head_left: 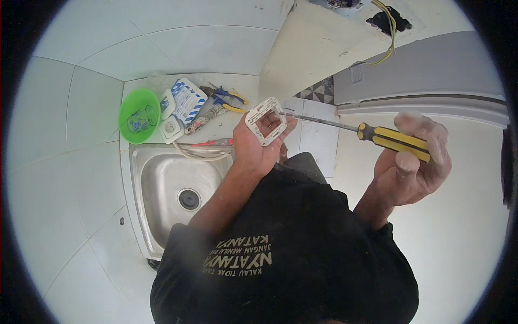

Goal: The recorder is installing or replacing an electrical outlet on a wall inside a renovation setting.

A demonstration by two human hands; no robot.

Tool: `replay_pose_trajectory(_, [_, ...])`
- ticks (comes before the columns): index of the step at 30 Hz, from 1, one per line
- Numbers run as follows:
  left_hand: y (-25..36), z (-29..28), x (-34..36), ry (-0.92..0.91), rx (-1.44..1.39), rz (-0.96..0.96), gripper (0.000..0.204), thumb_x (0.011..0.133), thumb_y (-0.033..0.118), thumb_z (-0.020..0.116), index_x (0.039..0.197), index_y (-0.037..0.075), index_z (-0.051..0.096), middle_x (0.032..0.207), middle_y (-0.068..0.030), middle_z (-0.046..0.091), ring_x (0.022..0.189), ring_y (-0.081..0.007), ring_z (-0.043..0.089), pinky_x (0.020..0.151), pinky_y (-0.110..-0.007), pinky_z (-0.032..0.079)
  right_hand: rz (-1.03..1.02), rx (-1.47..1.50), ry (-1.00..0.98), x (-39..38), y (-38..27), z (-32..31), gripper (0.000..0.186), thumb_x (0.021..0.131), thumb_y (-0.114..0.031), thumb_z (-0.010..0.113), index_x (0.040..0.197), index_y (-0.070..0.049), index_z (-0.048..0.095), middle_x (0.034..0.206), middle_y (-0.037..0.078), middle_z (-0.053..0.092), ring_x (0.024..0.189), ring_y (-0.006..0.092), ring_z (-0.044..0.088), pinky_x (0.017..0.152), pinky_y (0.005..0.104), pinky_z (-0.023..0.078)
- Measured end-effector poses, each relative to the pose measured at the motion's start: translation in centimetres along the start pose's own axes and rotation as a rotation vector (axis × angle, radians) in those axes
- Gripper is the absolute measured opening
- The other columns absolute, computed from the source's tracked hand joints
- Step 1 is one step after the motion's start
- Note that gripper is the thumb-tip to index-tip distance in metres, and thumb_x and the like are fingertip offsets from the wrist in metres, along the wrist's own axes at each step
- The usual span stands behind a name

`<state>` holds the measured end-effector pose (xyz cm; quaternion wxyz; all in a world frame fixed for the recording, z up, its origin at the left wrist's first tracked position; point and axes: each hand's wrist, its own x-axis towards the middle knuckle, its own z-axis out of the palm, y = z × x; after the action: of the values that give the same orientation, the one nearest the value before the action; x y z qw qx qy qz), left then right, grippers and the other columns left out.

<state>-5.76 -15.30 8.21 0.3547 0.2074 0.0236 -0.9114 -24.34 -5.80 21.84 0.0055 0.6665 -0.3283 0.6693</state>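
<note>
My left hand grips a white plastic square mounting frame, held upright in the centre of the view with fingers showing through its opening. My right hand, its fingers marked with pale dust, holds a screwdriver with a yellow-and-black handle. The long metal shaft points left, its tip at the frame's upper right corner; whether it touches a screw there is too small to tell.
A counter holds a green bowl, blue-striped packaging, a white socket, pliers and a red tester. Below is a steel sink. Wires hang from a wall opening at upper right.
</note>
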Motion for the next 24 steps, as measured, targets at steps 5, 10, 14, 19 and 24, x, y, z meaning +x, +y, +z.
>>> replay_pose_trajectory(5, [0.1,0.4,-0.1,0.034,0.008,0.004,0.04,0.098,0.031,0.039,0.111,-0.001,0.059,0.1,-0.0168,0.064,0.095,-0.0344,0.062,0.099,-0.052,0.046,0.281,-0.058,0.044,0.9,-1.7,1.2,0.04,0.094,-0.012,0.059,0.129,0.006,0.051,0.117,0.028,0.058,0.103,0.0359,0.062,0.095,0.0491,0.05])
replay_pose_trajectory(10, [0.2,0.6,-0.1,-0.024,0.027,-0.028,0.038,0.098,0.03,0.04,0.111,-0.001,0.059,0.099,-0.0158,0.064,0.093,-0.0318,0.062,0.096,-0.051,0.047,0.27,-0.139,0.099,1.0,-1.7,2.3,0.041,0.093,-0.012,0.062,0.129,0.006,0.051,0.114,0.026,0.059,0.102,0.0352,0.062,0.091,0.0454,0.051])
replay_pose_trajectory(14, [0.0,0.4,-0.1,0.046,0.034,0.008,0.038,0.098,0.03,0.039,0.109,-0.001,0.059,0.099,-0.0157,0.064,0.093,-0.0305,0.062,0.096,-0.051,0.047,0.251,-0.426,-0.201,1.5,-2.8,-0.2,0.041,0.093,-0.013,0.063,0.127,0.005,0.051,0.11,0.025,0.06,0.102,0.0347,0.061,0.089,0.0435,0.05])
replay_pose_trajectory(19, [0.6,0.2,0.1,0.018,0.032,0.035,0.039,0.099,0.03,0.037,0.108,0.0,0.06,0.096,-0.0143,0.063,0.091,-0.0298,0.061,0.097,-0.052,0.047,0.204,-0.224,-0.141,1.0,-1.6,-0.2,0.039,0.093,-0.013,0.061,0.126,0.005,0.051,0.107,0.025,0.06,0.097,0.033,0.062,0.088,0.0439,0.05])
replay_pose_trajectory(24, [0.5,0.6,0.0,0.044,0.054,0.094,0.036,0.1,0.026,0.037,0.108,-0.002,0.058,0.093,-0.0145,0.063,0.094,-0.0335,0.063,0.096,-0.052,0.048,0.221,-0.347,0.003,0.9,-2.1,0.9,0.036,0.095,-0.012,0.056,0.125,0.006,0.05,0.105,0.025,0.06,0.093,0.0306,0.061,0.079,0.0406,0.054])
